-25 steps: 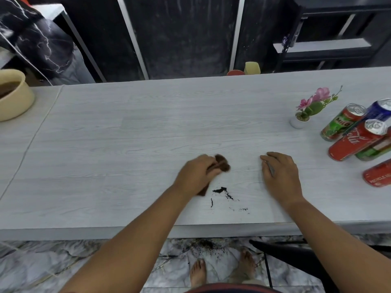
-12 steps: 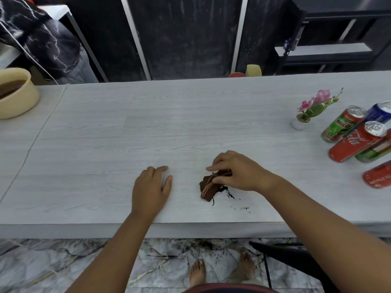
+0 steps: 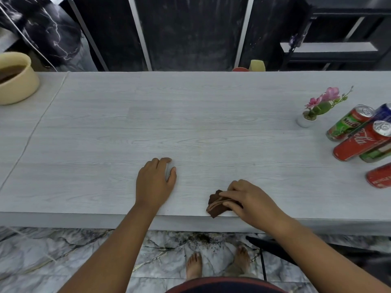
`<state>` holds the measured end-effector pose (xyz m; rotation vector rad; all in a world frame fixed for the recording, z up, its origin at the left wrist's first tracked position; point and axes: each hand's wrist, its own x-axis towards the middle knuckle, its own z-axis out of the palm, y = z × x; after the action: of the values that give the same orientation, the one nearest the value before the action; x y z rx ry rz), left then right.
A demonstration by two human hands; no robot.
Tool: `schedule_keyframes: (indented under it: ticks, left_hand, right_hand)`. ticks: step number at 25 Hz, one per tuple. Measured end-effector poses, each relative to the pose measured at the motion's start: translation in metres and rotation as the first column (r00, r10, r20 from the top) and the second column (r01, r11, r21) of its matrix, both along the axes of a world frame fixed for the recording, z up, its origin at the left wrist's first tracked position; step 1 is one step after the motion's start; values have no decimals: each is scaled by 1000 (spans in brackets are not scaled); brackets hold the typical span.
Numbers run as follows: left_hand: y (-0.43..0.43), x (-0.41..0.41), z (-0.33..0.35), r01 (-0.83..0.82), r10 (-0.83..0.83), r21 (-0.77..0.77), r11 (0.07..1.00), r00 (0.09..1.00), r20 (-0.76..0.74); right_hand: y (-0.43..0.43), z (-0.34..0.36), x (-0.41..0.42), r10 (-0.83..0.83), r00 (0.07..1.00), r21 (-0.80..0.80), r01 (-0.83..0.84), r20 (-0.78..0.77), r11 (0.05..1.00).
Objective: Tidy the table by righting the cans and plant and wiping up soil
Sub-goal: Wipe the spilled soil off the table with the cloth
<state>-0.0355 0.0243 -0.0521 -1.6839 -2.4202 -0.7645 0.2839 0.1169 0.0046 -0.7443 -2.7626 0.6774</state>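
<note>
A folded brown cloth (image 3: 215,206) lies at the table's front edge, and my right hand (image 3: 252,200) grips it with thumb and fingers. My left hand (image 3: 155,181) rests flat on the grey table (image 3: 127,127), left of the cloth, holding nothing. No soil shows on the tabletop; dark soil (image 3: 201,237) is scattered on the floor below the edge. A small pink-flowered plant (image 3: 317,106) stands upright in its white pot at the right. Beside it stand a Milo can (image 3: 347,124), a Coca-Cola can (image 3: 359,142) and several more cans.
A beige bowl (image 3: 19,87) sits at the table's far left. A blue can (image 3: 385,112), a green can (image 3: 378,152) and a red can (image 3: 380,176) crowd the right edge. My bare feet (image 3: 218,265) and a dark chair leg (image 3: 273,249) are on the marble floor.
The cloth passed from my left hand to my right. My right hand dragged it over the soil to the front edge, and the soil is gone from the tabletop. My left hand lies flat.
</note>
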Motion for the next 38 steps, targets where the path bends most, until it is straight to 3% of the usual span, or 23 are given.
schedule_keyframes:
  ticks: [2, 6, 9, 14, 17, 19, 21, 23, 25, 38]
  left_hand:
    - [-1, 1, -1, -4, 4, 6, 1000, 1000, -5]
    - [0, 1, -2, -14, 14, -3, 1000, 1000, -6]
    - [-1, 2, -1, -13, 13, 1, 1000, 1000, -2]
    - [-4, 3, -1, -20, 20, 2, 1000, 1000, -10]
    - [-4, 4, 0, -25, 25, -6, 1000, 1000, -16]
    - [-5, 4, 0, -22, 22, -8, 1000, 1000, -16]
    - [-5, 5, 0, -16, 16, -3, 1000, 1000, -12]
    - [-6, 6, 0, -15, 15, -5, 1000, 1000, -11]
    - [-5, 6, 1, -13, 13, -10, 1000, 1000, -13]
    - [-8, 10, 7, -14, 14, -27, 1000, 1000, 5]
  right_hand:
    - [1, 6, 2, -14, 1000, -71, 12, -25, 997]
    - [33, 15, -17, -259, 954, -115, 244, -148, 963]
    - [50, 12, -25, -383, 919, -80, 376, -97, 923]
    - [20, -3, 10, -258, 966, -33, 259, 25, 965]
    - [2, -5, 25, -247, 969, -117, 247, 14, 962]
    - [-2, -1, 39, -407, 911, -188, 390, -61, 901]
    - [-1, 2, 62, -620, 776, -210, 591, -115, 779]
    - [-5, 3, 82, -764, 643, -194, 744, -57, 640]
    - [-17, 1, 85, -807, 591, -150, 798, 0, 584]
    - [-69, -5, -22, -631, 775, -132, 622, -36, 772]
